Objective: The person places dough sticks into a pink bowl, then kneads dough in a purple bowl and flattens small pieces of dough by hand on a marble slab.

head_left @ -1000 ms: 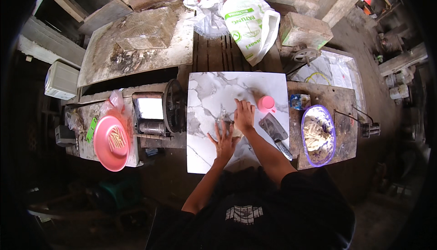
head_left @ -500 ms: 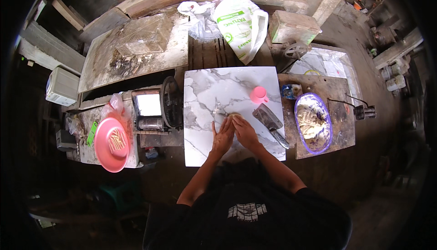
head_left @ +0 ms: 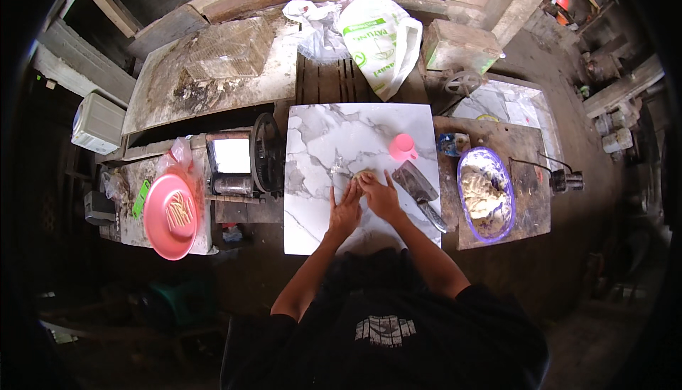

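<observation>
Now your right hand [head_left: 381, 197] fans an outer finger away, where half a second ago its fingers lay together; your left hand [head_left: 345, 212] stays close beside it, fingers extended. Both hands meet at the small dough piece [head_left: 365, 174], near the middle of the marbled board [head_left: 312, 138]; whether they're gripping or just pressing, I can't tell; the pink cup [head_left: 403, 147] hasn't budged.

Wire cage [head_left: 231, 47]; white container [head_left: 98, 124]

Dough piece [head_left: 364, 175] partly hidden by hands [head_left: 346, 214], black shirt [head_left: 387, 361] cut off below
</observation>
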Demonstrator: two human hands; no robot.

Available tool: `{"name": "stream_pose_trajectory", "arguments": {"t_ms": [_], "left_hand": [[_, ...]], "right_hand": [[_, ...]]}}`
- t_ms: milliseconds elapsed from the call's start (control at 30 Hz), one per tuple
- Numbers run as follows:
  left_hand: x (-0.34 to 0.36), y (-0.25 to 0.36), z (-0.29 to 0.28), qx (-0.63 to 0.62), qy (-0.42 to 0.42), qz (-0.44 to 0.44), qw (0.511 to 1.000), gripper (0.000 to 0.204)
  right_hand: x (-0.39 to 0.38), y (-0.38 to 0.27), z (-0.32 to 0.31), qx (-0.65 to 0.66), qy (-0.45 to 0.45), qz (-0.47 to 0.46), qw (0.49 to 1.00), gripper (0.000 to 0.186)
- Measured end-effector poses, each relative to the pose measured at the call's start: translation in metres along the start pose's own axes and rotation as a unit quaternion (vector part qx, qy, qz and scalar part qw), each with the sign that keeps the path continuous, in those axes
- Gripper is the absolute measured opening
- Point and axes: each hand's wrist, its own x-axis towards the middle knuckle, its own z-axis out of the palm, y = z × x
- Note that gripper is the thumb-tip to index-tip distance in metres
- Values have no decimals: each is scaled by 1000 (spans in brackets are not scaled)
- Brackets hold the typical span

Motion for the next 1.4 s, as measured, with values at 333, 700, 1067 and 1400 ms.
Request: {"name": "stream_pose_trajectory", "arguments": {"t_ms": [333, 700, 1067, 1400], "left_hand": [[5, 4, -6, -117, -16, -52, 992, 49], [0, 9, 7, -50, 8, -37, 998, 55], [7, -2, -4, -139, 25, -104, 984, 44], [-7, 14, 10, -49, 74, -154, 984, 52]], "right_hand": [[-1, -5, 5, 63, -38, -52, 996, 44], [3, 0, 7, -112, -57, -38, 991, 45], [30, 30, 0, 196, -188, 18, 962, 44], [0, 1, 8, -28, -82, -120, 989, 31]]}}
